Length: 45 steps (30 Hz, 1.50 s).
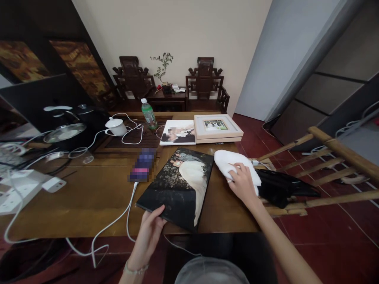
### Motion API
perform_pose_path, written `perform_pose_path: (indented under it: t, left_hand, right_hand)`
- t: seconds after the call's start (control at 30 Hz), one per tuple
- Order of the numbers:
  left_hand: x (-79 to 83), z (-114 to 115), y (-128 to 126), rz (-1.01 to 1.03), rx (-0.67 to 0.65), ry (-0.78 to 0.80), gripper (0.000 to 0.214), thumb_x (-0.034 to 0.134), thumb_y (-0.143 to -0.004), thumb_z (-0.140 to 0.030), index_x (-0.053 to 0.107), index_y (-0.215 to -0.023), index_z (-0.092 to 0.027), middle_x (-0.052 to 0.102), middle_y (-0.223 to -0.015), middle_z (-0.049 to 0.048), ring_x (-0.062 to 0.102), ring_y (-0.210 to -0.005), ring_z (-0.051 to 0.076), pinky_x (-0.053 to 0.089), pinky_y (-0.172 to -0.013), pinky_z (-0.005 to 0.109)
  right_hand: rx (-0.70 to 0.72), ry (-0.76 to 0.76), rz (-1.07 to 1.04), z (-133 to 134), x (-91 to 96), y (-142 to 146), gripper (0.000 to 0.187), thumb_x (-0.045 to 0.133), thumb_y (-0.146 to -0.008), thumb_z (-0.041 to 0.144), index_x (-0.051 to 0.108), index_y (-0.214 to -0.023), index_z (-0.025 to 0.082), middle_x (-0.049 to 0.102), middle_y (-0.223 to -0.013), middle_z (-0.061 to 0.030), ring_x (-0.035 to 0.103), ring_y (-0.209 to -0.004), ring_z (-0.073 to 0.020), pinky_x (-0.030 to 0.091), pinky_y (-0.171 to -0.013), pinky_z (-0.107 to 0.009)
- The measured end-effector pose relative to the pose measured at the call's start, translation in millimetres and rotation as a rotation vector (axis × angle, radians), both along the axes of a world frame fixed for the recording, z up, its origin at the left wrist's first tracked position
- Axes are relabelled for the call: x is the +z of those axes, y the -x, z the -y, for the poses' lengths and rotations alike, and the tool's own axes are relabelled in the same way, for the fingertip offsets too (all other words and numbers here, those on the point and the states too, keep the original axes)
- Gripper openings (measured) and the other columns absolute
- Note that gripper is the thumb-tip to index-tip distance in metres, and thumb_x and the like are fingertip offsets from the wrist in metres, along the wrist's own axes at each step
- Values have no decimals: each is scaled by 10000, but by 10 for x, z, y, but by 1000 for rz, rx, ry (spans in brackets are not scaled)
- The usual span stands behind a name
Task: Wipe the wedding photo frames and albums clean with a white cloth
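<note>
My left hand (152, 228) grips the near left corner of a dark photo panel (174, 185), thumb on top and fingers beneath. A wedding picture with a white gown covers its face. The panel's near edge reaches the table's front edge. To its right, my right hand (241, 181) has its fingers curled onto a white cloth (226, 159), which lies bunched at the table's right side. Behind the panel are a white photo panel (177, 134) and a light framed picture (217, 128) on a box.
A phone (142, 165) with a white cable lies left of the panel. Further left are a white lidded cup (116, 127), a green bottle (149, 114), a pot (66, 134) and a power strip (26, 191). A bamboo chair (314, 173) holding a black bag (284, 187) stands right.
</note>
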State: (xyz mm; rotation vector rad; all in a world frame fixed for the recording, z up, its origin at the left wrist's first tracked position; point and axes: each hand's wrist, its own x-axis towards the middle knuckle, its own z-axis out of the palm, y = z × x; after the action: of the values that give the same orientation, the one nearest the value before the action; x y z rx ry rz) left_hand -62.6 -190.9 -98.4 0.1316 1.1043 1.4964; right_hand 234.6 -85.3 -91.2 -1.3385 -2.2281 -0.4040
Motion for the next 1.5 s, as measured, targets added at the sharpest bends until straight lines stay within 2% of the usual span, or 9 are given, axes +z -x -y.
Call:
perform_pose_path:
  t: [0.27, 0.47, 0.63, 0.73, 0.83, 1.0, 1.17, 1.33, 1.5]
  left_hand:
    - [142, -424, 123, -89, -89, 140, 157, 619, -723, -62, 707, -837, -123, 755, -852, 62, 727, -832, 233, 589, -773, 306]
    - [164, -778, 47, -156, -208, 177, 218, 587, -838, -264, 706, -948, -119, 751, -825, 96, 725, -792, 263, 590, -729, 364]
    - [124, -992, 40, -433, -261, 5, 288, 718, -757, -289, 680, -1002, -142, 748, -892, 74, 709, -827, 224, 553, -781, 313]
    - [46, -1112, 54, -540, -325, -64, 450, 823, -640, -330, 665, -1009, -126, 740, -936, 91, 698, -806, 219, 540, -786, 323]
    - [-26, -1234, 72, -672, -397, -57, 527, 851, -577, -390, 669, -982, -106, 732, -968, 115, 689, -816, 236, 533, -784, 346]
    - [-97, -1362, 100, -974, -370, -33, 549, 864, -517, -428, 668, -915, -104, 730, -938, 122, 676, -838, 263, 511, -777, 348]
    - [-158, -1429, 161, -1077, -346, -9, 694, 853, -504, -487, 606, -1025, -102, 708, -985, 140, 663, -888, 261, 493, -786, 338]
    - [-76, -1506, 224, -1284, -445, -81, 626, 796, -544, -580, 605, -942, -136, 695, -920, 112, 648, -838, 256, 470, -744, 319]
    - [51, -1585, 235, -1609, -609, -49, 601, 670, -637, -681, 570, -886, -143, 666, -842, 131, 649, -816, 314, 465, -700, 350]
  right_hand:
    - [45, -288, -426, 70, 604, -446, 272, 668, -773, 147, 477, -591, 213, 637, -1189, -99, 560, -1103, -300, 469, -891, -532]
    - [52, -361, -485, 157, 939, -760, 154, 703, -761, 179, 589, -674, 235, 675, -901, -62, 626, -979, -285, 469, -920, -542]
    - [-2, -268, -474, 150, 1001, -1026, 194, 664, -815, 261, 562, -651, 242, 615, -725, -28, 622, -743, -233, 512, -646, -384]
    - [-40, -248, -415, 96, 953, -1097, 172, 686, -797, 322, 568, -710, 233, 584, -717, -24, 591, -666, -211, 489, -593, -349]
    - [12, -172, -263, 28, 819, -1023, 122, 647, -815, 295, 564, -770, 218, 581, -920, -97, 592, -821, -239, 512, -682, -360]
    - [195, 70, -9, -24, 451, -578, 254, 397, -843, 62, 604, -814, 206, 552, -1062, -122, 557, -962, -237, 510, -787, -355]
    - [303, 218, 86, 14, 118, -215, 338, 468, -709, -13, 679, -865, 200, 592, -1056, -151, 548, -1015, -294, 506, -820, -434]
    - [271, 218, 60, 82, -78, -145, 383, 489, -611, -37, 691, -852, 180, 455, -1419, -158, 349, -1333, -380, 273, -1062, -647]
    - [248, 196, 38, 114, -145, -131, 431, 448, -605, -60, 677, -885, 174, 472, -1424, -129, 328, -1363, -356, 237, -1082, -651]
